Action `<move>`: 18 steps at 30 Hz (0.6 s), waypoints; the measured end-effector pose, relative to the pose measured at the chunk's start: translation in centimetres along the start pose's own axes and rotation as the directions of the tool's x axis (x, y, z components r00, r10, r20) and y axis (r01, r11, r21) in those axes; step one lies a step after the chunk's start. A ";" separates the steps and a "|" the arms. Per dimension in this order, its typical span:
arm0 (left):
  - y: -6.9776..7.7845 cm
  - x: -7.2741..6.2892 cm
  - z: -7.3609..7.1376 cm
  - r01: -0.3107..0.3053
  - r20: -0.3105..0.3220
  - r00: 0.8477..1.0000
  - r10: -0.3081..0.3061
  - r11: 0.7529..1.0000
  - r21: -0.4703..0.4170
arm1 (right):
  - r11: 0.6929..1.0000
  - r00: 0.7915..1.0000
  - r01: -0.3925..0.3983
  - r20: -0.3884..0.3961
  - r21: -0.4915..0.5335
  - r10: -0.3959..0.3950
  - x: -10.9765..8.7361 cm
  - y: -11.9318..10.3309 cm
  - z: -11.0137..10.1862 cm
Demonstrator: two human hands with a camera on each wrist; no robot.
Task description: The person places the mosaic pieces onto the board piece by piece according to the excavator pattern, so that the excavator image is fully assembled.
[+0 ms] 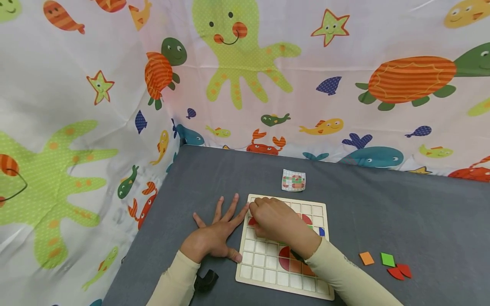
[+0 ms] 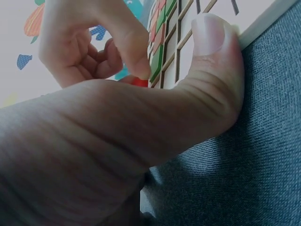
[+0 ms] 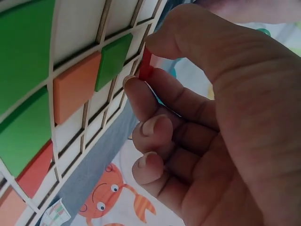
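Note:
A wooden grid board (image 1: 258, 260) lies on the grey cloth. My left hand (image 1: 214, 238) spreads its fingers at the board's left side, thumb and index finger touching its edge. The left wrist view shows that thumb (image 2: 209, 42) resting on the rim. Over the board's upper left, my right hand (image 1: 277, 223) pinches a small red piece (image 3: 145, 66) between thumb and fingers, right at the grid. Beside it in the grid sit a green tile (image 3: 113, 61) and an orange tile (image 3: 77, 87). My right hand and forearm hide part of the board in the head view.
A small pattern card (image 1: 293, 180) lies beyond the board. To the right are an orange square (image 1: 366, 258), a green square (image 1: 387, 259) and two red pieces (image 1: 396, 273). A black curved object (image 1: 206, 281) lies by my left wrist. Sea-animal curtains (image 1: 245, 106) stand behind and left.

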State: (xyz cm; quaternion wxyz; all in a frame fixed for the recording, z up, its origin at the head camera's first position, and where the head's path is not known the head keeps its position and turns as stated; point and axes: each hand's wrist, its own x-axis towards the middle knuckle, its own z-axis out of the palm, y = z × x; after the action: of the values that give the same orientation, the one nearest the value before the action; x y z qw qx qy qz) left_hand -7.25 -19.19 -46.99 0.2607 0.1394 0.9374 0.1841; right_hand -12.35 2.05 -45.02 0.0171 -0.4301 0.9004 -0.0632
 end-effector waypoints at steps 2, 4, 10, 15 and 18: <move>0.3 -0.1 -0.3 0.010 0.001 1.000 -0.010 1.000 0.016 | 1.000 1.000 -0.006 0.005 -0.026 0.006 0.1 -0.1 0.1; 0.5 -0.1 -0.4 0.016 0.000 1.000 -0.016 1.000 0.026 | 0.999 1.000 -0.010 0.009 -0.034 0.011 0.1 -0.1 0.2; 0.7 -0.2 -0.4 0.025 -0.004 1.000 -0.025 0.999 0.035 | 0.999 1.000 -0.018 0.022 -0.050 0.019 0.1 -0.2 0.3; 0.7 -0.2 -0.3 0.026 -0.007 1.000 -0.026 0.999 0.037 | 0.997 1.000 -0.014 0.020 -0.073 0.015 0.1 -0.3 0.2; 0.6 -0.1 -0.2 0.026 -0.012 1.000 -0.025 0.999 0.033 | 0.997 1.000 -0.011 0.023 -0.077 0.013 0.1 -0.4 0.2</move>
State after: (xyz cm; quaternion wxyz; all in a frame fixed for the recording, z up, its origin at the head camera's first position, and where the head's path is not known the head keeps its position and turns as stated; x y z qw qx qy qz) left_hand -7.13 -18.77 -46.54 0.2551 0.1307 0.9436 0.1659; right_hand -12.13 1.73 -45.12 0.0113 -0.4258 0.9045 -0.0235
